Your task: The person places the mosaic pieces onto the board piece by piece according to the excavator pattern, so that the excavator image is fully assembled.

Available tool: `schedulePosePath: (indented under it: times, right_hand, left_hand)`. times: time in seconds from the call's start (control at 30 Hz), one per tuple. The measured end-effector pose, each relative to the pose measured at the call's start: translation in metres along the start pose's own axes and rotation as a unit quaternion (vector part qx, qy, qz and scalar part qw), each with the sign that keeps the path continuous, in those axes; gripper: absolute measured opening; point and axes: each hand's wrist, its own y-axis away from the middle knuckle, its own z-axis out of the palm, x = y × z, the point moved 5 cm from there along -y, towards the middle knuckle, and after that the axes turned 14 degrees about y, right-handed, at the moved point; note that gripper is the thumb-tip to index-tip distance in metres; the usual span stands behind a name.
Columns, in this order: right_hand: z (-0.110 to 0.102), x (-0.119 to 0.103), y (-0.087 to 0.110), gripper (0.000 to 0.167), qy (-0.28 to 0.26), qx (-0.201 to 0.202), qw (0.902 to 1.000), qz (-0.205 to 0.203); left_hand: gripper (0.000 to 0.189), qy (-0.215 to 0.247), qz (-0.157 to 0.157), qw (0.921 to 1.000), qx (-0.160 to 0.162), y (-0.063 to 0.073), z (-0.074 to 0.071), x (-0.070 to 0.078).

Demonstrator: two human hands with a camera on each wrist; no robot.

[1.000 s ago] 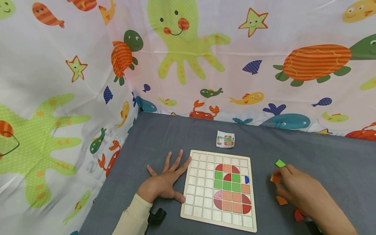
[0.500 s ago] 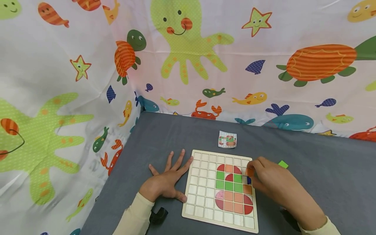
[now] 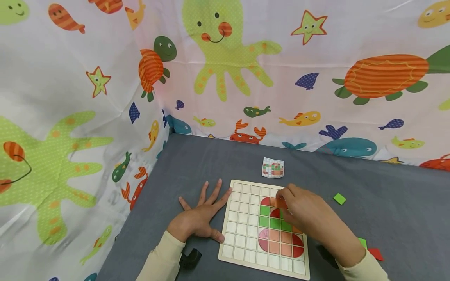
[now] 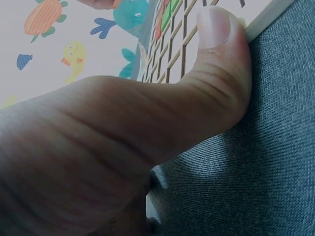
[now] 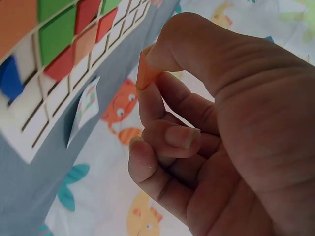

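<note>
Currently, the right hand (image 3: pixel 306 205) is holding a small, flat orange piece (image 5: pixel 146 73) over the far right part of the square, pale wooden grid board (image 3: pixel 241 228), its grip pinching the piece between thumb and fingers. The left hand (image 3: pixel 197 222) is resting its thumb on the board's left edge, its fingers spreading wide. Beyond the board, a small printed paper card (image 3: pixel 273 168) is lying on the grey cloth-covered counter (image 3: pixel 211 156); a bright green square tile (image 3: pixel 339 198) is lying to the board's right.
</note>
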Motion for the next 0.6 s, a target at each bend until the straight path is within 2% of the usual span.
schedulePosePath:
  times: [0.17,0.43,0.6]
  right_hand:
    - [0.006,-0.013,-0.010,0.032,0.002,-0.007,0.9998,-0.016]
    - [0.014,-0.032,-0.025,0.021,0.019,0.050,0.9976,-0.044]
    - [0.019,-0.040,-0.031,0.022,0.021,0.037,0.9979,-0.049]
  left_hand:
    - [0.143,-0.007,-0.002,1.0000,-0.004,0.003,-0.004,0.007]
    - [0.142,0.004,-0.003,0.9999,-0.010,0.004,-0.004,0.009]
    - [0.141,-0.003,0.003,1.0000,-0.007,0.004,-0.004,0.007]
